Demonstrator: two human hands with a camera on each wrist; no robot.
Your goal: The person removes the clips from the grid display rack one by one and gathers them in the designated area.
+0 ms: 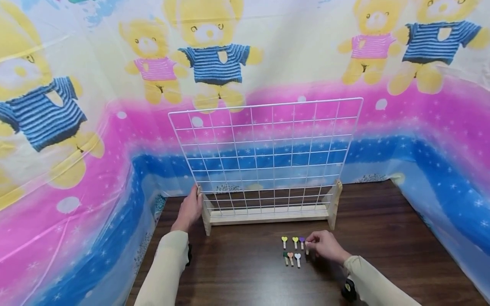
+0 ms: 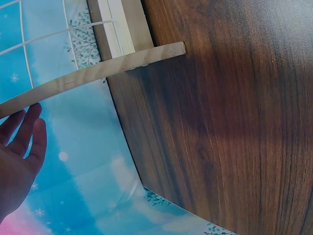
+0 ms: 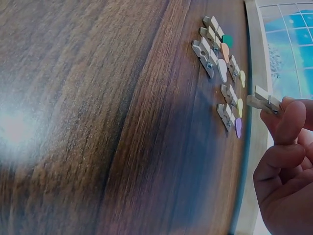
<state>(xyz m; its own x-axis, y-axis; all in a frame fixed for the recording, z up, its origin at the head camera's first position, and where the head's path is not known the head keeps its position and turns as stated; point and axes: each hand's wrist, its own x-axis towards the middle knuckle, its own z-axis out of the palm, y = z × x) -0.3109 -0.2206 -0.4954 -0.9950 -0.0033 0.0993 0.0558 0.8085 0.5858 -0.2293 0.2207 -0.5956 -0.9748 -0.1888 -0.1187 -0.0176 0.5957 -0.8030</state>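
Observation:
A white wire grid (image 1: 264, 148) stands upright in a pale wooden stand (image 1: 268, 216). My left hand (image 1: 190, 208) holds the top of the stand's left side piece, and in the left wrist view its fingertips (image 2: 35, 110) lie against the outer face of that wood (image 2: 93, 71). Between thumb and fingers, my right hand (image 1: 325, 246) pinches a small wooden clothespin (image 3: 266, 100) by one end; the fingers hide that end. Just left of it, more clothespins lie in two rows, bearing yellow (image 1: 284, 239), purple (image 1: 302, 240), green (image 1: 285, 255), orange (image 1: 290, 256) and white (image 1: 297, 256) hearts.
The dark wood table (image 1: 245, 280) bears the stand and the clothespins. A curtain (image 1: 149, 140) printed with bears hangs behind the table and down both sides. The stand's right side piece (image 1: 334, 206) rises behind my right hand.

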